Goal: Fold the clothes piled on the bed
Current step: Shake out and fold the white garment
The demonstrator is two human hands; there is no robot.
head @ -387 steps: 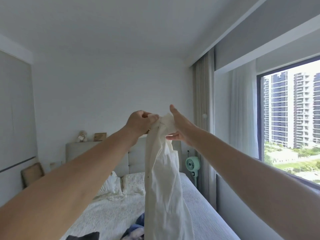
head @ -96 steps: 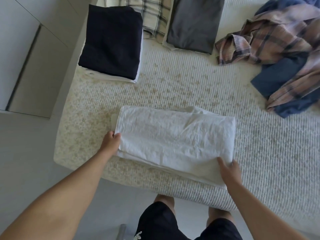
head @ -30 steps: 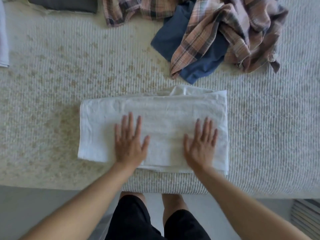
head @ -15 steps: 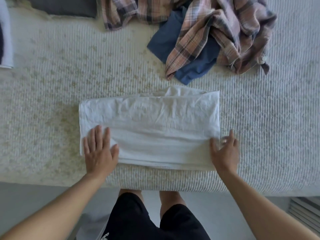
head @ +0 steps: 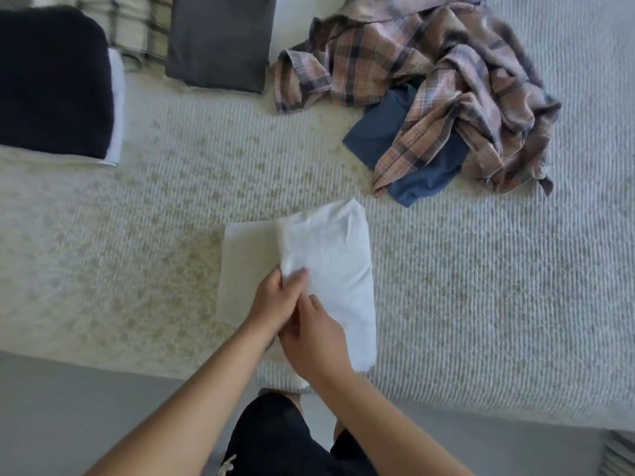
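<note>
Hands: I see both of mine close together at the near edge of the bed (head: 481, 286), touching each other over the white garment (head: 330, 269).
Left hand: my left hand (head: 275, 304) pinches the left edge of the garment's top layer, thumb on top and fingers curled beneath the fold.
Right hand: my right hand (head: 316, 341) lies on the near part of the garment; I cannot tell whether its fingers grip the cloth or only press on it.
White garment: folded over on itself, the upper layer covering the right part and a strip of lower layer showing at the left; it sits at the near middle of the bed.
Unfolded pile: a plaid shirt (head: 446, 80) is crumpled over a blue garment (head: 381, 132) at the far right, well apart from the white one.
Folded stack: a dark folded piece (head: 51, 84) at the far left, a grey folded piece (head: 220, 39) beside it, a checked one (head: 137, 25) between them.
</note>
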